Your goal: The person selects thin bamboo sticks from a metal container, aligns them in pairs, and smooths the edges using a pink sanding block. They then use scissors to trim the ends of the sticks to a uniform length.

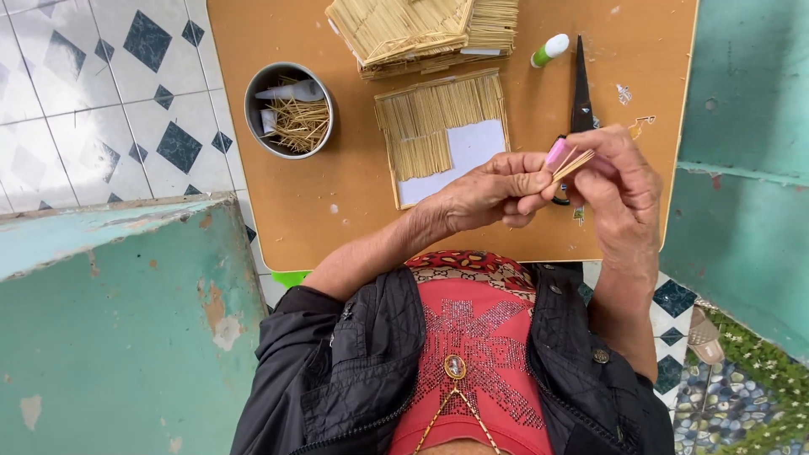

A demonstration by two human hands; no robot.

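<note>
A small bundle of sticks (573, 163) is pinched between both hands, the left hand (497, 192) and the right hand (619, 181), above the table (337, 211). Just beside the sticks lie scissors (581, 88), a half-covered card (442, 135) and, further, a tin (289, 109).

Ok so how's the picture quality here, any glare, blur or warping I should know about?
Head view: soft, even daylight, no harsh glare; faint shadows under the hands on the brown board. The left hand and right hand, pinching thin sticks, look sharp. Wide-angle warping bends the teal walls at the edges.
</note>
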